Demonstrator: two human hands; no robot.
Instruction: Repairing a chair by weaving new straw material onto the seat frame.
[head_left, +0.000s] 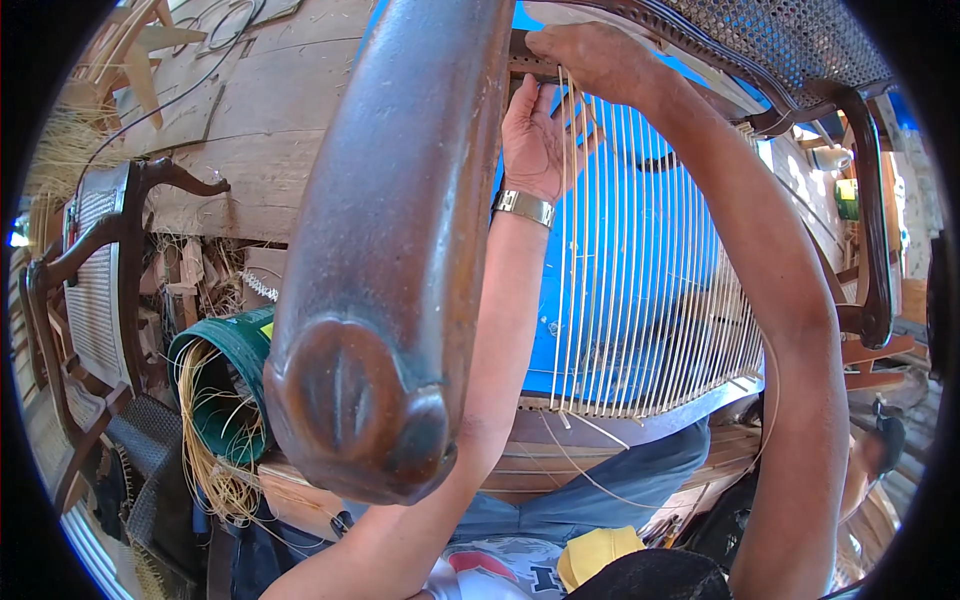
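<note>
Head view. One row of thin, pale cane strands [650, 270], running from a dark wooden rail [522, 62], bright blue surface [541, 345] behind. Left hand [538, 145]: gold-toned metal watch [524, 207] at wrist, palm showing, fingers spread behind the strands. Right hand [595, 60]: at the rail, beside the strands' upper ends; fingertips hidden, grip cannot be told. Farther left: green plastic bucket [240, 340] with loose cane.

At left, a dark wooden armchair [100, 310] sits near a plank floor [285, 110] crossed by a cable [205, 84] (thin and dark); the small pieces [190, 268] nearby are probably wood scraps.
</note>
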